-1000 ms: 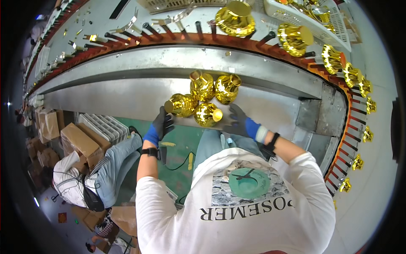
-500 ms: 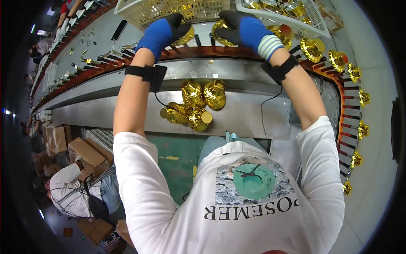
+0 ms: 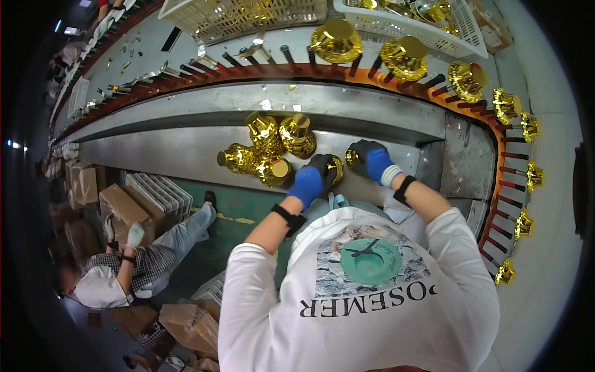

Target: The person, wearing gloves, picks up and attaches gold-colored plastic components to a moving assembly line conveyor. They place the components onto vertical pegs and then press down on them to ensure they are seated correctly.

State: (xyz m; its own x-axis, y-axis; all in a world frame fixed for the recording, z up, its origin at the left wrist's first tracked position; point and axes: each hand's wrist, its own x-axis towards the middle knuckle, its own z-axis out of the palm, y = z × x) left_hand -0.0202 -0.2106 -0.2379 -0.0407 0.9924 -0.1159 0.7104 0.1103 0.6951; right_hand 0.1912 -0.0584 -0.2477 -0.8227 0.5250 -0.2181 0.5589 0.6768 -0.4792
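Note:
My left hand (image 3: 310, 180), in a blue glove with dark fingers, is closed on a shiny gold flared cup (image 3: 335, 168) low over the steel ledge close to my body. Just to its right, my right hand (image 3: 372, 160) grips another gold cup (image 3: 352, 158), mostly hidden by the fingers. The two cups are close together. Left of my hands, several gold cups (image 3: 297, 133) stand bunched on the steel ledge (image 3: 186, 146); some look nested in stacks.
Beyond the ledge curves a conveyor (image 3: 273, 73) with dark upright pegs; several carry gold cups (image 3: 404, 57). Behind it are two cream plastic baskets, one (image 3: 242, 22) left and one (image 3: 421, 31) right holding gold pieces. At left, another person (image 3: 111, 276) sits among cardboard boxes (image 3: 124, 208).
Both hands have come back from the conveyor to the near ledge, each carrying a gold cup. Pegs and cups on the conveyor have shifted. The person at left has stretched out a leg.

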